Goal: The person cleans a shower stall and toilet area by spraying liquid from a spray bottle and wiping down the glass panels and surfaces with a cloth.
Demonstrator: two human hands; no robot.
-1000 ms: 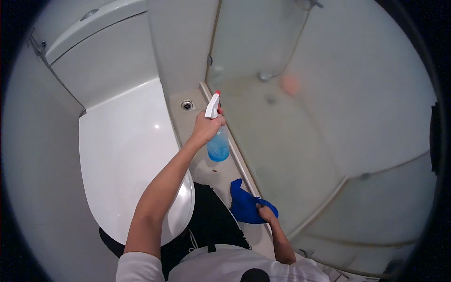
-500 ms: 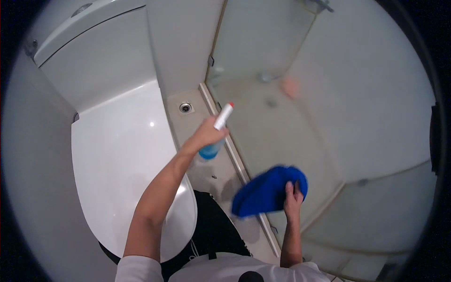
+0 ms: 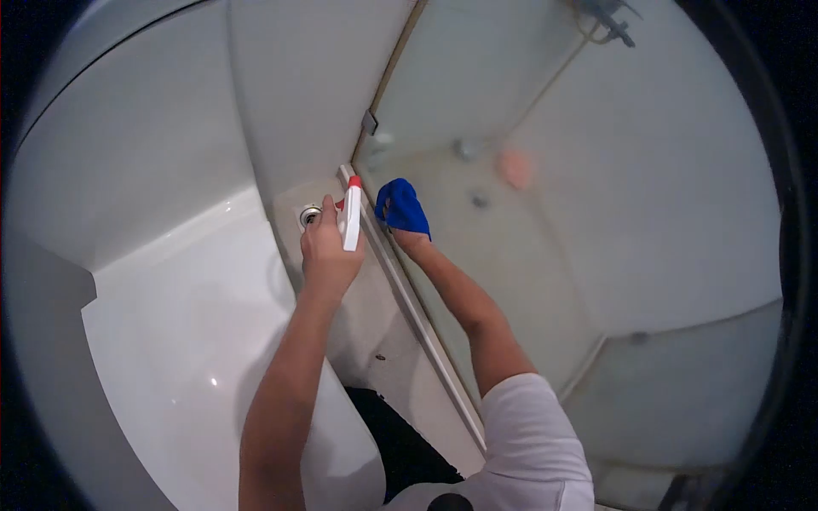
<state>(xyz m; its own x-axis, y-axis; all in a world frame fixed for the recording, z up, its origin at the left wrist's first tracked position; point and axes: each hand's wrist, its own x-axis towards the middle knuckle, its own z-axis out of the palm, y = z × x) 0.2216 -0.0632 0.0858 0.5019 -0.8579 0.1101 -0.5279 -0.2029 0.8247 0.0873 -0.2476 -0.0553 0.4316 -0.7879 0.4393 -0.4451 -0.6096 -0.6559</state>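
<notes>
My left hand (image 3: 331, 255) is closed around a spray bottle, whose white trigger head (image 3: 351, 221) with a red nozzle points up and away from me. The bottle's body is hidden behind the hand. My right hand (image 3: 411, 242) reaches forward with a blue cloth (image 3: 404, 207) over its fingers, close to the frosted glass panel (image 3: 477, 281). Whether the cloth presses on the glass I cannot tell. Most of the right fingers are covered by the cloth. The two hands are a short way apart, left hand nearer the toilet.
The white toilet (image 3: 196, 341) fills the left side. A floor drain (image 3: 310, 215) lies beyond my left hand. A pale sill (image 3: 413, 311) runs along the foot of the glass. Behind it show a blurred pinkish-orange thing (image 3: 514, 169) and a shower fitting (image 3: 605, 19).
My right hand has moved forward and left with the cloth, which is now bunched over the fingers. My left hand has shifted left with the spray bottle. The view has moved closer.
</notes>
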